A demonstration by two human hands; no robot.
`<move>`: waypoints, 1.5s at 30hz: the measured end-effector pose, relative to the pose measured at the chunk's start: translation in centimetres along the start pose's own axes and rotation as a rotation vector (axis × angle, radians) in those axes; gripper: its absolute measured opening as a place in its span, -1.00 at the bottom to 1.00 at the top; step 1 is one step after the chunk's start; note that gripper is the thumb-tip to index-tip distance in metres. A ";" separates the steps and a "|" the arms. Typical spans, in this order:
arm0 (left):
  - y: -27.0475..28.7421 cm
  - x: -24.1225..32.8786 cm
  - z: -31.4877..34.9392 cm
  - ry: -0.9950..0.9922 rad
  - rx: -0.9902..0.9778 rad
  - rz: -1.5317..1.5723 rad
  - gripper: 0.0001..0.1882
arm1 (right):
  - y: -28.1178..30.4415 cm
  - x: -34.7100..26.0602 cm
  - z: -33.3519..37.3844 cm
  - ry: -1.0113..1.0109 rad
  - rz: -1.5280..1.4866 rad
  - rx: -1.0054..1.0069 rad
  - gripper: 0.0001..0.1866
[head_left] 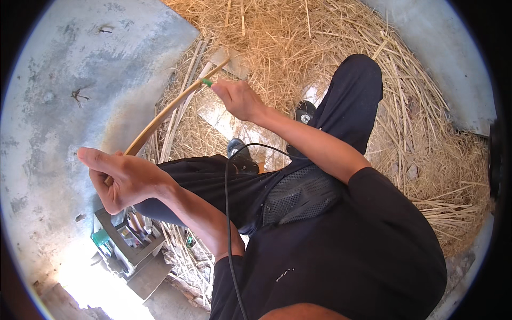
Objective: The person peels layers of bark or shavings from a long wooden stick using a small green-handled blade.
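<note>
A long, slightly bowed bamboo strip (165, 112) slants from lower left up to the upper middle, in front of me. Its lower end is in my left hand (128, 178), the fingers curled round it beside the wall. My right hand (239, 100) is closed near the strip's far end. From between its thumb and fingers a small green piece (206, 82) sticks out against the strip. Whether this belongs to a tool is hidden by the hand. A black cable (228, 205) runs down past my left forearm and loops over my lap.
Dry shavings and split strips (288, 32) cover the floor ahead and to the right. A grey-blue wall (58, 106) stands close on my left, with another wall (445, 53) at right. At lower left, a small rack (133, 240) holds tools beside a bright patch.
</note>
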State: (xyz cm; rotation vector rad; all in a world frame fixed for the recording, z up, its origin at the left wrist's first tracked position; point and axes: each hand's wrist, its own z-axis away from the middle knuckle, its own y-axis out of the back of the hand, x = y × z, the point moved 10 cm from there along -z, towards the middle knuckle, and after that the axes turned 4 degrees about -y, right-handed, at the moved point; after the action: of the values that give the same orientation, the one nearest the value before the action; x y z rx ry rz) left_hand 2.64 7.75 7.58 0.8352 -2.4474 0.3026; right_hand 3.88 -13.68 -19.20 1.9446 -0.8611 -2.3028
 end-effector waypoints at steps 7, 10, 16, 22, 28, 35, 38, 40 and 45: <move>-0.2 1.0 -0.2 -0.018 -0.049 0.013 -0.46 | -0.3 7.5 -2.4 -0.254 0.119 0.026 -0.53; -0.4 1.5 0.2 -0.078 -0.068 0.096 -0.43 | 1.2 4.1 -1.0 -0.115 -0.045 0.080 -0.55; -2.6 0.4 0.1 0.033 -0.171 0.304 -0.51 | 2.4 -7.0 4.6 0.216 -0.220 0.000 -0.66; -3.6 0.7 0.3 0.046 -0.309 0.467 -0.64 | 1.3 -8.5 6.8 0.260 0.021 0.044 -0.70; -3.4 -0.2 0.1 -0.033 -0.367 0.582 -0.70 | 2.8 -13.0 9.2 0.408 -0.181 0.102 -0.68; -3.9 0.9 0.5 -0.051 -0.494 0.693 -0.73 | 3.0 -11.1 7.6 0.240 0.081 0.048 -0.65; -3.8 2.2 1.1 -0.175 -0.532 0.754 -0.74 | 3.9 -12.9 8.2 0.295 0.027 0.065 -0.65; -3.7 3.4 1.6 -0.237 -0.562 0.788 -0.75 | 3.6 -12.2 8.5 0.292 0.041 0.046 -0.64; -3.8 2.5 1.3 -0.171 -0.598 0.788 -0.77 | 5.0 -14.2 9.5 0.285 0.163 0.075 -0.64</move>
State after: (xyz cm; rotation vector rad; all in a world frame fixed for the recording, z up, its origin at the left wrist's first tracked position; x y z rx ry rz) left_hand 2.77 3.07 8.01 -0.3854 -2.6908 -0.2409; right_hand -3.17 -9.19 -3.48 2.0762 -1.0412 -1.8726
